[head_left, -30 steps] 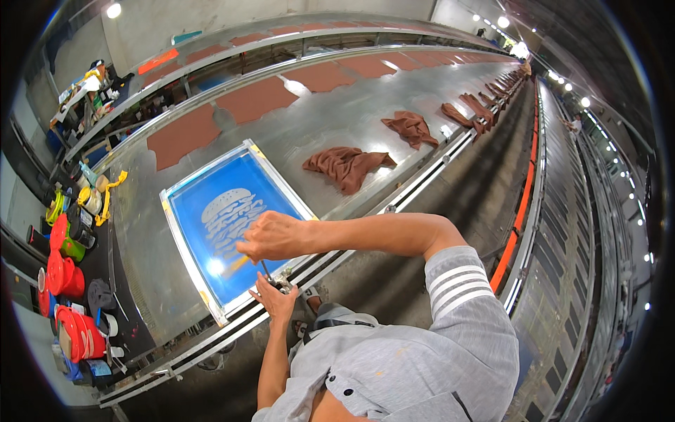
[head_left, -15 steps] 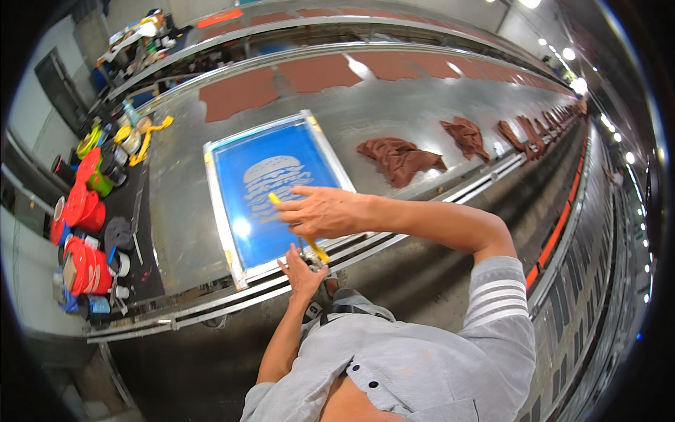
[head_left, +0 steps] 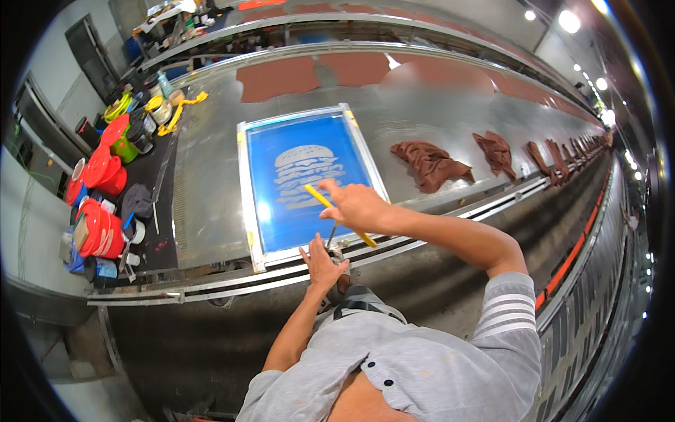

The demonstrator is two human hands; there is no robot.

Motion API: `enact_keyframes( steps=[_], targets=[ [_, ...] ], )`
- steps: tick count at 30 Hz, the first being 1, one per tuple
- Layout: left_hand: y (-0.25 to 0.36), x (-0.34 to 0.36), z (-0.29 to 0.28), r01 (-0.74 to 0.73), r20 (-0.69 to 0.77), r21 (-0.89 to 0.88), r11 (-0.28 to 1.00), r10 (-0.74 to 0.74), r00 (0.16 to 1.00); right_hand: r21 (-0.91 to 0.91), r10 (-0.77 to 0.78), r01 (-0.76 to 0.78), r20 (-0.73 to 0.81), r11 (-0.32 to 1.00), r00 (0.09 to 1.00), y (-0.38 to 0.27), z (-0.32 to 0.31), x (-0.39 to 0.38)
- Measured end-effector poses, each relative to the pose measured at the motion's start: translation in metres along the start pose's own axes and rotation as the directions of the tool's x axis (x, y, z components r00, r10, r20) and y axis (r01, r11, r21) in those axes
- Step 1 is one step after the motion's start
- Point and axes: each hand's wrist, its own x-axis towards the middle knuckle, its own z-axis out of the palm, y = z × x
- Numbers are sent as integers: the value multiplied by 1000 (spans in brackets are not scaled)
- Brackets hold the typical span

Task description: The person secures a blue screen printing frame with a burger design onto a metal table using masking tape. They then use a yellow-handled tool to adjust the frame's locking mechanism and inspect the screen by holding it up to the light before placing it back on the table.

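A blue printing screen in a metal frame (head_left: 304, 177) lies on the long metal table, with a pale burger design in its middle. My right hand (head_left: 355, 205) hovers over the screen's near right part and grips a thin yellow stick (head_left: 316, 196) that slants across it. My left hand (head_left: 321, 264) rests at the table's near rail, just below the frame's near edge, fingers curled around a small dark metal fitting there.
Crumpled brown garments (head_left: 430, 162) lie in a row along the table to the right. Red and green ink buckets (head_left: 104, 169), tubs and rags crowd a dark side surface on the left. Red-brown printed panels (head_left: 281, 76) lie across the table's far side.
The view has shifted so the screen sits more central. My right hand has lifted slightly over the screen with the yellow stick; my left hand stays at the rail.
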Motion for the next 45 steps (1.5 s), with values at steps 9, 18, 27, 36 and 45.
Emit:
enact_keyframes(
  steps=[9, 18, 27, 36, 45],
  targets=[
    [-3, -1, -2, 0, -55, 27, 1000, 2, 998, -171, -648, 663, 139, 729, 749, 24, -10, 10],
    [4, 1, -5, 22, -53, -19, 1000, -23, 998, -360, -272, 345, 238, 867, 932, 5, 0, -6],
    [2, 3, -3, -11, -6, 34, 999, 11, 1000, 666, 21, -295, 387, 685, 922, -2, 29, -8],
    [-25, -2, 15, 163, 177, -166, 973, -133, 975, 679, -77, -422, 476, -601, 876, -4, 58, -25],
    [0, 5, -9, 52, 192, 128, 990, -76, 978, 238, -651, 630, 12, 739, 759, 48, 4, 6]
  ],
)
